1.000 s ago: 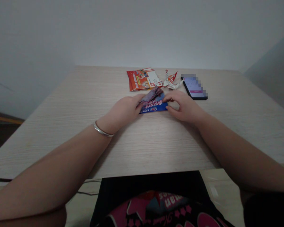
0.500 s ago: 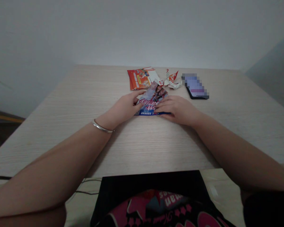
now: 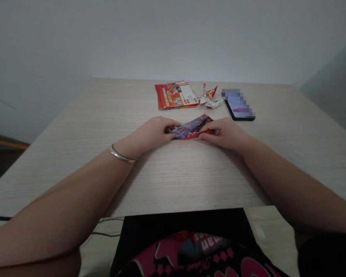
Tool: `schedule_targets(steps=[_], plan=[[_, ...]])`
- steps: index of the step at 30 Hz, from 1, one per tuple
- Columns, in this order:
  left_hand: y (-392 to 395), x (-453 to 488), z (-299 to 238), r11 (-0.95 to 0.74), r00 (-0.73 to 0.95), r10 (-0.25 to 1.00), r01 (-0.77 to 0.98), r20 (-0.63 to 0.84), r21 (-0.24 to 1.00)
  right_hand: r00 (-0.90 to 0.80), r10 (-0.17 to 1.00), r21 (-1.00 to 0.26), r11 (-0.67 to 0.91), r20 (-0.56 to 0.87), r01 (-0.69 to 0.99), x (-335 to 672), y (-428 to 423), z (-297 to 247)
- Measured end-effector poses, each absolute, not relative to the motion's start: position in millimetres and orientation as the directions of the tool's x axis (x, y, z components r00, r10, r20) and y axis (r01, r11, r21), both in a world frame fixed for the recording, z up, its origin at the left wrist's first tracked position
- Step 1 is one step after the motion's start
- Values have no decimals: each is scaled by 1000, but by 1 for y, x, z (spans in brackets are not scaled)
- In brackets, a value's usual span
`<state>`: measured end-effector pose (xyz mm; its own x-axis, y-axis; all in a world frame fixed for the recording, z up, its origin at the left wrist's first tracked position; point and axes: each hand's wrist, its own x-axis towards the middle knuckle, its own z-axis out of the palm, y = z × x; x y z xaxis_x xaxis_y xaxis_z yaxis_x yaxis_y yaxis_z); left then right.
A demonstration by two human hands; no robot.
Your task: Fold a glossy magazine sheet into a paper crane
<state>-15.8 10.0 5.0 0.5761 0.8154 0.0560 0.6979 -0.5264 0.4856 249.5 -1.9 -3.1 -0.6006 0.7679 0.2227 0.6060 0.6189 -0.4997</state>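
A printed paper sheet (image 3: pixel 190 129) in blue, purple and red, with a folded lower edge that shows an orange-red strip, lies on the table between my hands. My left hand (image 3: pixel 161 130) pinches its left end between thumb and fingers. On the right end my right hand (image 3: pixel 222 132) is closed, thumb below and fingers on top. Behind the sheet sits a stack of orange-red printed leaflets (image 3: pixel 175 96). Beside the stack stands a folded paper shape (image 3: pixel 210 98) in white and orange with pointed tips.
A phone (image 3: pixel 239 105) with a blurred screen lies at the back right of the pale wood-grain table (image 3: pixel 173 181). The wall (image 3: pixel 173 38) rises behind the table's far edge. Thin cables (image 3: pixel 108 234) run below the near edge at left.
The sheet's upper part has come down toward me, and it now looks flatter with an orange-red strip at its lower edge. My right hand has shifted slightly right and now pinches the sheet.
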Motion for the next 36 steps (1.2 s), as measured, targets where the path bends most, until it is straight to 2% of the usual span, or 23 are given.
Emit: schedule_targets(steps=[2, 4, 9, 14, 19, 26, 32, 36], plan=[[10, -16, 6, -548, 603, 797, 696, 37, 464, -550, 811, -569, 552, 197, 610, 249, -1, -5], [11, -17, 6, -548, 613, 790, 695, 15, 466, -501, 849, -587, 493, 167, 642, 250, 1, -6], [11, -19, 6, -554, 635, 772, 681, -10, 479, -389, 913, -524, 392, 120, 756, 248, 4, -10], [4, -14, 9, -529, 586, 810, 750, -30, 397, -256, 963, -476, 265, 84, 839, 238, 5, -10], [1, -10, 3, -418, 463, 886, 817, -18, 398, -276, 957, -369, 291, 92, 883, 229, 2, -7], [1, -11, 1, -487, 495, 869, 845, 23, 221, -369, 916, -216, 396, 157, 892, 227, 4, -11], [3, -11, -4, -531, 537, 843, 825, 28, 194, -396, 904, -157, 420, 163, 894, 224, 6, -13], [2, -12, -8, -541, 545, 838, 822, 34, 178, -367, 923, -178, 383, 119, 906, 223, 8, -14]])
